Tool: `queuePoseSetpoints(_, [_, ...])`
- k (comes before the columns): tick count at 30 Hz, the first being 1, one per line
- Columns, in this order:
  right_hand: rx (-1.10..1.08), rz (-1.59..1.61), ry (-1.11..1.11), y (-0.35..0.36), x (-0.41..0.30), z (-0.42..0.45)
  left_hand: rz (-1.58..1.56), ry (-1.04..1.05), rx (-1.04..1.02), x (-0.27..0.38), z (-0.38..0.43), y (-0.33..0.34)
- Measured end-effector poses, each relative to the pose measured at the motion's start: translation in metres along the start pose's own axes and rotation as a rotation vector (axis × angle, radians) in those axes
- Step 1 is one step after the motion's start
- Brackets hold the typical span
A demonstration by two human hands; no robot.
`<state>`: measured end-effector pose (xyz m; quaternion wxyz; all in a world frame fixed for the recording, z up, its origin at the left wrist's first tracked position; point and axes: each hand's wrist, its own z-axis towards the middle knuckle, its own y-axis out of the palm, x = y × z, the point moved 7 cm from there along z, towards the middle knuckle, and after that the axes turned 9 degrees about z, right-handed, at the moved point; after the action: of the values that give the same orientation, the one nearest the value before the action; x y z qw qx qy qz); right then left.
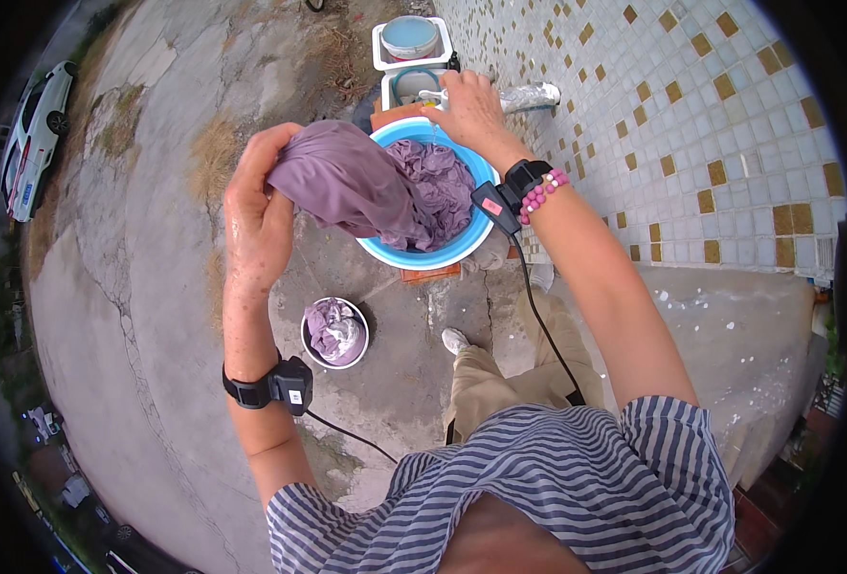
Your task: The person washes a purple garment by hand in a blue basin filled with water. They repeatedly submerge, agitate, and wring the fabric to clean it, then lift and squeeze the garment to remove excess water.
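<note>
A mauve cloth [352, 176] is lifted at the left of a blue basin with a white rim [423, 258], its lower part trailing into the basin. My left hand [258, 208] grips the cloth's upper left end. More wet, crumpled mauve fabric [441, 186] lies in the basin. Over the basin's far edge, my right hand [472, 107] is at a small white fitting, perhaps a tap [432, 94], from which a little water runs down; its exact hold on it is unclear. A pipe wrapped in silvery material [531, 97] runs from there to the wall.
Red bricks [431, 274] support the basin. Beyond it stand a white container [387, 90] and a white tub holding a bucket of bluish water [409, 36]. A small white bucket with mauve and white cloth [335, 333] stands on the concrete. A tiled wall [667, 129] rises at right.
</note>
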<state>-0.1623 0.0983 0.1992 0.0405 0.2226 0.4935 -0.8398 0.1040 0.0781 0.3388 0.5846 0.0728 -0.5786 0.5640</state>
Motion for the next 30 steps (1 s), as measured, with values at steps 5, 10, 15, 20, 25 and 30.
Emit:
queuePoseSetpoints(5, [-0.328,1.045,0.669,0.019,-0.005,-0.102,0.05,0.089,-0.216,0.013,-0.001,0.001])
queuePoseSetpoints(10, [-0.657,1.969,1.583,0.085,-0.049,-0.222,0.105,0.048,-0.383,0.015,-0.024,0.022])
queuePoseSetpoints(15, [-0.442,2.617,1.688,0.145,-0.067,-0.238,0.098,0.053,-0.434,0.031,-0.058,0.025])
queuePoseSetpoints(20, [-0.138,2.568,1.468,0.189,-0.069,-0.257,0.126,-0.088,-0.341,0.054,-0.1,-0.017])
queuePoseSetpoints(25, [0.007,2.467,1.404,0.198,-0.063,-0.276,0.293,-0.235,-0.059,0.087,-0.148,-0.072])
queuePoseSetpoints(30, [0.049,2.554,1.299,0.213,-0.073,-0.279,0.436,-0.05,0.178,0.134,-0.199,-0.15])
